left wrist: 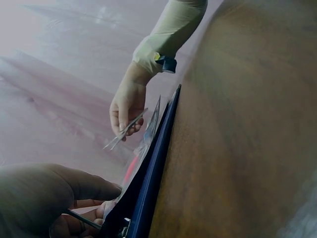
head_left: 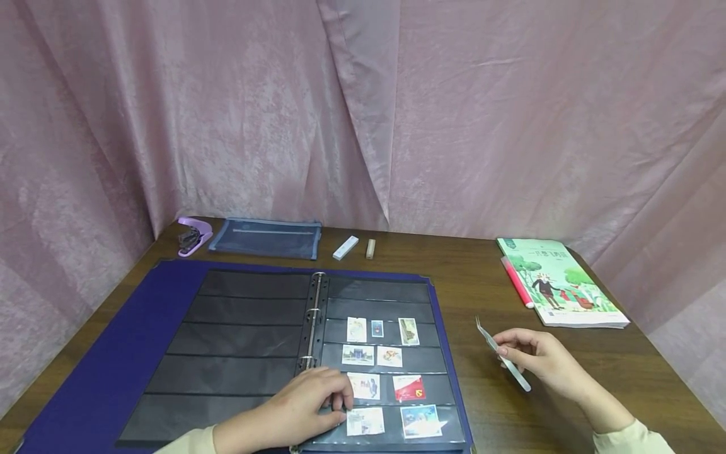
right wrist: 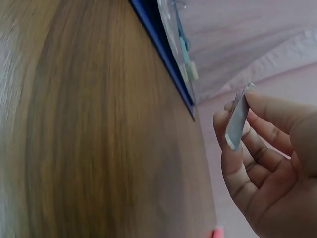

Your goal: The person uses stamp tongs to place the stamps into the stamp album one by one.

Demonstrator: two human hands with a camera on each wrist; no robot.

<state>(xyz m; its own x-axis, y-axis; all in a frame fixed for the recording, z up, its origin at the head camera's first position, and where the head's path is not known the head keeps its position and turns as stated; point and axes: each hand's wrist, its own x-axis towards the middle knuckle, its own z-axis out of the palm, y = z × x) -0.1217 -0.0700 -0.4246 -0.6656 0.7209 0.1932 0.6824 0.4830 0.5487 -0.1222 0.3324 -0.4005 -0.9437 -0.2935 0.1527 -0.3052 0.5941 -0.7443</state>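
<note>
A stamp album (head_left: pixel 96 353) lies spread on the table, its dark pocket pages joined by a metal ring binder (head_left: pixel 312 321). Several stamps sit in the right page's lower rows, among them a red and white stamp (head_left: pixel 409 388) and a blue stamp (head_left: pixel 420 421). My left hand (head_left: pixel 309 403) rests on the album near the rings, fingers bent beside a pale stamp (head_left: pixel 365 421); whether it pinches anything is unclear. Right of the album, my right hand (head_left: pixel 535 356) holds metal tweezers (head_left: pixel 513 369) between thumb and fingers, above the table. Their tips point away, nothing between them.
At the back stand a purple stapler (head_left: pixel 195 236), a blue mesh pouch (head_left: pixel 265 238), a white box (head_left: pixel 345 248) and a small beige block (head_left: pixel 370 249). A green illustrated book (head_left: pixel 558 284) lies at right, with a red marker (head_left: pixel 516 281) along its left edge. Pink curtains surround the table.
</note>
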